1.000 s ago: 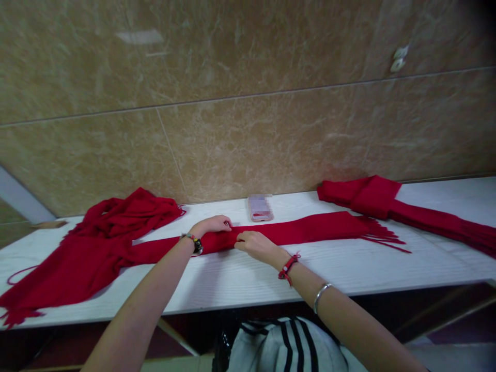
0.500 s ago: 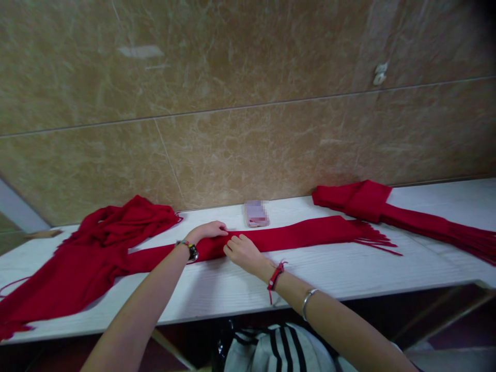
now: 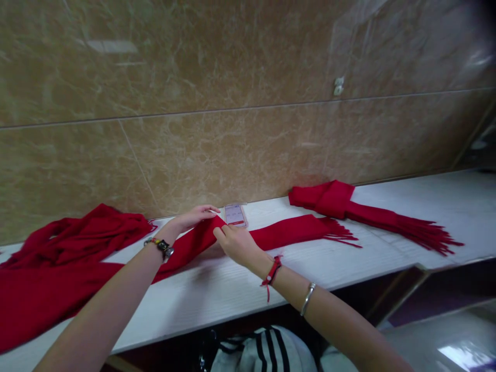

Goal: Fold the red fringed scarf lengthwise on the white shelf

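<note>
A long red scarf (image 3: pixel 284 231) lies lengthwise along a white wood-grain shelf (image 3: pixel 217 299), its middle raised between my hands. My right hand (image 3: pixel 238 244) is closed, pinching the raised fold with fingers and thumb. At the far edge of the same fold is my left hand (image 3: pixel 194 217), its fingertips close together on the cloth; the thumb's grip is partly hidden. To the right the scarf lies flat and ends in a fringe. Its left part passes behind my left forearm toward spread red cloth (image 3: pixel 42 294).
A phone (image 3: pixel 235 214) lies behind my hands by the marbled tile wall (image 3: pixel 217 155). A folded red scarf with fringe (image 3: pixel 329 201) rests at the right. Crumpled red fabric (image 3: pixel 89 232) sits at the left back. Below the shelf's front edge are dark compartments.
The scarf's middle, flat before, is now lifted into a raised fold. Both hands have come up with it. The view has turned to the right.
</note>
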Demonstrator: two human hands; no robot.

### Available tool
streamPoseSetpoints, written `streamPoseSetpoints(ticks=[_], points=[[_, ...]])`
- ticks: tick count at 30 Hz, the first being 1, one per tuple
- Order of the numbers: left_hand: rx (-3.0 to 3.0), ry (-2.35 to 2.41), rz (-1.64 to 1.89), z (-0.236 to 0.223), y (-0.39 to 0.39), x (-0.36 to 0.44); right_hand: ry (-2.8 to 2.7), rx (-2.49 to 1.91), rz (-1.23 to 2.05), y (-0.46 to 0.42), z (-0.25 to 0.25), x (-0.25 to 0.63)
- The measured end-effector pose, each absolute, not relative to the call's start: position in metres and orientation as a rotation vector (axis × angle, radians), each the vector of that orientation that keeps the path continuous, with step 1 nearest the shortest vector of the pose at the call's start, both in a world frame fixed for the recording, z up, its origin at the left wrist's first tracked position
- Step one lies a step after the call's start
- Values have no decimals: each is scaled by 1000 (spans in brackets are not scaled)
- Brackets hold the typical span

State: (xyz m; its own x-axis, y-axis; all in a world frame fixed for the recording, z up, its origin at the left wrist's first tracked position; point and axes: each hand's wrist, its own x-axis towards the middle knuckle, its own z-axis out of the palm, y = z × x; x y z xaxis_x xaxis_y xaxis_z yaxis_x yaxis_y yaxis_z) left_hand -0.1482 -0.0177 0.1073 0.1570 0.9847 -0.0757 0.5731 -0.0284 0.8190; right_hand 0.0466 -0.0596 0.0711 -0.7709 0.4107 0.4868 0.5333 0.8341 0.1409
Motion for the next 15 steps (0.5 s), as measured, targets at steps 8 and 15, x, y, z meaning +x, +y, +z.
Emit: streamPoseSetpoints(ticks=[8,15], points=[[1559,1279,931,146,22,-42,-2435,-1118,-444,-24,108,145],[1565,1229,793,150,68,39,-2283,-1313,-460,0,107,221]])
